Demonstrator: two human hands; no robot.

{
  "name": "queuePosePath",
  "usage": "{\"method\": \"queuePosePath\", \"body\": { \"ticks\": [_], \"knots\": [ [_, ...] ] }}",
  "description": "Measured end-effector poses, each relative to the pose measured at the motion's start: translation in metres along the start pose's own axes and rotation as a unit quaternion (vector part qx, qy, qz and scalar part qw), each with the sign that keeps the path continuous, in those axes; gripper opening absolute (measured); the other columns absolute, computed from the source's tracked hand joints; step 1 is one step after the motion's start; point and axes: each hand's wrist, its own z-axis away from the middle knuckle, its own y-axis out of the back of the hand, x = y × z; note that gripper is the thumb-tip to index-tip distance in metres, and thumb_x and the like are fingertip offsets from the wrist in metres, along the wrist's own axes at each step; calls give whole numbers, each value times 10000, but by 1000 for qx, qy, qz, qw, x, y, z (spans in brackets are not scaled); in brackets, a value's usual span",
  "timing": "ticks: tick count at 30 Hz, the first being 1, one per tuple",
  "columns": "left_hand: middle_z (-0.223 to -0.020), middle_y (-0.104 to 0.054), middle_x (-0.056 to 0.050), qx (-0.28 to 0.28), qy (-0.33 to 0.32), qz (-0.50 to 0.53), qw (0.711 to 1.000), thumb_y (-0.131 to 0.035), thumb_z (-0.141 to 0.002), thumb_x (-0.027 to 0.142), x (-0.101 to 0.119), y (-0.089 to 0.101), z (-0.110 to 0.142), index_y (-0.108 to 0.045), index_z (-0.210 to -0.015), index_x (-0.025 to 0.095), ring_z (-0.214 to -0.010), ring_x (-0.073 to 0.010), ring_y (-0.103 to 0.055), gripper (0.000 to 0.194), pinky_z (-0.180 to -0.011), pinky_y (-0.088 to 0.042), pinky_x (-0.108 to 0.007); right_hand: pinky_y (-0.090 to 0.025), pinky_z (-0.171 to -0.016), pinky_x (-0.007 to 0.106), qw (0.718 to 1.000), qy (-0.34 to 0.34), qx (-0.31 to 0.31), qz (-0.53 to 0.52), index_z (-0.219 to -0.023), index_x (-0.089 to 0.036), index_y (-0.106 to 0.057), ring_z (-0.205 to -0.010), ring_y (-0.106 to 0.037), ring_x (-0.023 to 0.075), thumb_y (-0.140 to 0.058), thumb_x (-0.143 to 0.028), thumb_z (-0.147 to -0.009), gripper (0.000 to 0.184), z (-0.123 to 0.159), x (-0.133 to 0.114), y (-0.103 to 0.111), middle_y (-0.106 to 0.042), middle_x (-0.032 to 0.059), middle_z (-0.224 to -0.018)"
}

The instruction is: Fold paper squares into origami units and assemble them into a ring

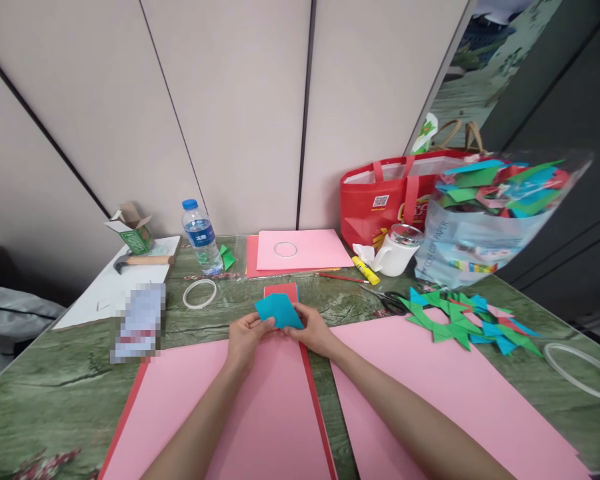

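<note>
A folded piece of blue paper [279,309] is held up between both hands over the table. My left hand [247,335] pinches its lower left side, thumb on the near face. At its lower right, my right hand [313,328] grips the edge the same way; the fingers behind the paper are partly hidden. Just beyond lies a small red piece of paper [283,291], partly covered by the blue one. Beneath the hands a large pink sheet [265,407] rests on a red one [316,407].
More pink sheets [430,380] lie at right, with folded-paper rings [445,319] on their far edge. Behind are scissors [394,302], a glue stick [365,270], a white mug [397,252] and a red bag [380,200]. A bottle [200,237] and hammer [143,261] are at left.
</note>
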Motion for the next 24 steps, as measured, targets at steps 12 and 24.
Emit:
{"method": "queuePosePath", "body": {
  "ticks": [12, 24],
  "knots": [
    [-657, -704, -73, 23, -44, -125, 991, -733, -524, 258, 3, 6, -4, -653, -845, 99, -577, -205, -642, 368, -581, -513, -302, -465, -766, 313, 996, -1, 5, -88, -954, -186, -497, -879, -571, 182, -638, -254, -663, 331, 0, 0, 1, -605, 43, -938],
    [-627, -680, -29, 3, -72, -163, 984, -695, -572, 335, 4, 4, -4, -485, -1150, 122, -580, -174, -621, 651, -547, -476, -248, -404, -505, 212, 986, 13, 119, -117, -776, -236, -320, -557, -476, 103, -639, -335, -647, 358, -3, 4, 3, -461, -61, -626]
  ]
}}
